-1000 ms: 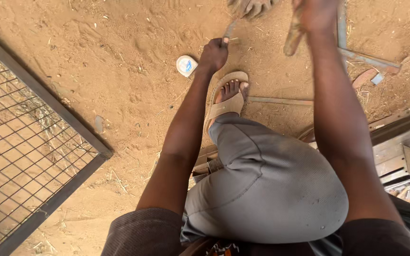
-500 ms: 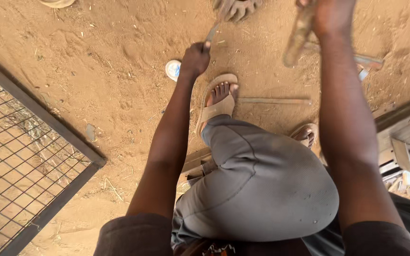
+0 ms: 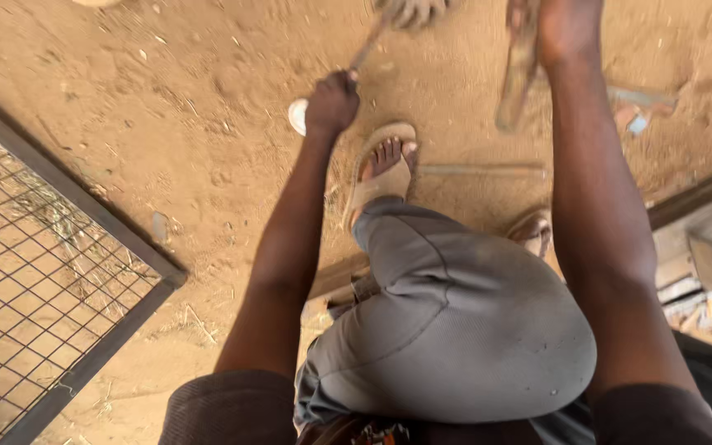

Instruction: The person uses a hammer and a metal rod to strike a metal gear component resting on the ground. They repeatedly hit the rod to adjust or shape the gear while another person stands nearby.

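Two hands are at work, both at the top of the view. The left hand (image 3: pixel 333 100), at about 12 o'clock, is closed in a fist around one thin metal rod (image 3: pixel 368 47), which slants up toward 1 o'clock to a worn, pale clump (image 3: pixel 409 10) cut off by the top edge. The right hand (image 3: pixel 566 25), at about 1 o'clock, is wrapped tight around one wooden handle (image 3: pixel 518 70) that hangs down and slightly left from the grip; its upper end runs out of view, so what it carries cannot be told.

Two sandalled feet show: one tan sandal (image 3: pixel 379 173) just below the left hand, a second sandal (image 3: pixel 535 231) at 3 o'clock, half hidden behind the grey-trousered knee (image 3: pixel 455 330). One small white round lid (image 3: pixel 298 115) lies on the sand touching the left wrist's outer side. One long flat strip (image 3: pixel 480 170) lies between the feet.

One wire mesh panel (image 3: pixel 35 272) in a dark frame fills the 8 o'clock side, its corner near the left forearm. Stacked metal pieces (image 3: pixel 702 264) crowd the 3 o'clock edge. Open sand (image 3: pixel 166 99) lies toward 10 and 11 o'clock
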